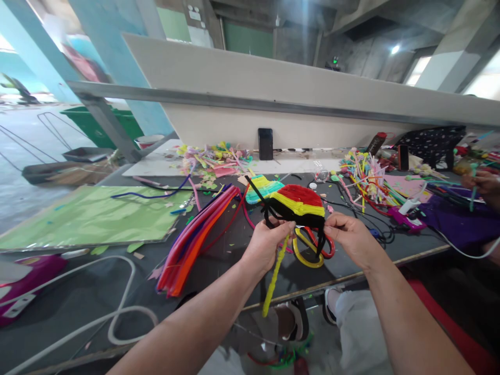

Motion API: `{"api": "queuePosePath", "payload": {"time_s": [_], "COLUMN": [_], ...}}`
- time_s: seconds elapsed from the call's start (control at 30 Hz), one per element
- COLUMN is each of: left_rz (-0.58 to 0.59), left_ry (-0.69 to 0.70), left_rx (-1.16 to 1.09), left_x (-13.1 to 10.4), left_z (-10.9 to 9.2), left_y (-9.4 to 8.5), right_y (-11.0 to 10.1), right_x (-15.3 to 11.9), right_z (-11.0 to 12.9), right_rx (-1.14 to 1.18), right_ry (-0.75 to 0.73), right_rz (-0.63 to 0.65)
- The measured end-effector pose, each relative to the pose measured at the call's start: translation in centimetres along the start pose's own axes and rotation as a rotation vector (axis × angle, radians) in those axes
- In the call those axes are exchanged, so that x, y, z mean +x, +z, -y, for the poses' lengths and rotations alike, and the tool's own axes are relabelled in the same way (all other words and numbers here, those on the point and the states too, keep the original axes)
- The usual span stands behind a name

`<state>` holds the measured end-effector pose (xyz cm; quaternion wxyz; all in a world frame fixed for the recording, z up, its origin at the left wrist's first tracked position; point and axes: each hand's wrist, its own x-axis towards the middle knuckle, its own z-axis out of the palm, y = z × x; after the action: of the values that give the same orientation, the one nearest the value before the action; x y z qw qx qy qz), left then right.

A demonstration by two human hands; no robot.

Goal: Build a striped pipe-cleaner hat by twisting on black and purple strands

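Between my two hands is a half-round piece of pipe cleaners (299, 202), banded red, yellow and black, with black ends sticking out at its left and right. My left hand (269, 242) pinches its lower left edge, and a twisted yellow pipe cleaner (275, 276) hangs down beside that hand. At the lower right corner my right hand (347, 234) is closed on the black end. Behind and below the piece lie scissors with yellow and red handles (308, 259), partly covered. A similar yellow and turquoise piece (262, 188) lies just beyond on the table.
A bundle of pink, purple and orange pipe cleaners (195, 242) lies left of my hands. Pink glue guns (408, 216) with white cords sit at both sides. A phone (265, 144) leans against the back panel. At far right is another person's hand (484, 182).
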<state>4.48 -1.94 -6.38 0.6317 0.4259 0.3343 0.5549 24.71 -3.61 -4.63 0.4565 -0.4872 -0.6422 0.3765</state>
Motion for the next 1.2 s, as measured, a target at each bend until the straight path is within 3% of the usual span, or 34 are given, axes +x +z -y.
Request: {"api": "queuePosePath", "payload": {"time_s": [0.27, 0.57, 0.77, 1.03, 1.2], "left_rz": [-0.009, 0.045, 0.057, 0.03, 0.036], "left_ry": [-0.019, -0.096, -0.128, -0.07, -0.025], "left_rx": [-0.042, -0.079, -0.11, -0.032, -0.009], "left_x": [0.1, 0.1, 0.0, 0.3, 0.4], "left_z": [-0.4, 0.1, 0.0, 0.3, 0.8], "left_y": [-0.1, -0.1, 0.1, 0.0, 0.2], "right_y": [-0.1, 0.1, 0.1, 0.5, 1.6], "right_x": [0.1, 0.1, 0.2, 0.6, 0.0], "right_z": [-0.1, 1.4, 1.0, 0.4, 1.4], "right_rx": [0.204, 0.056, 0.003, -0.56, -0.907], "right_ry": [0.13, 0.124, 0.143, -0.229, -0.211], "right_rz": [0.017, -0.061, -0.107, -0.277, -0.334]}}
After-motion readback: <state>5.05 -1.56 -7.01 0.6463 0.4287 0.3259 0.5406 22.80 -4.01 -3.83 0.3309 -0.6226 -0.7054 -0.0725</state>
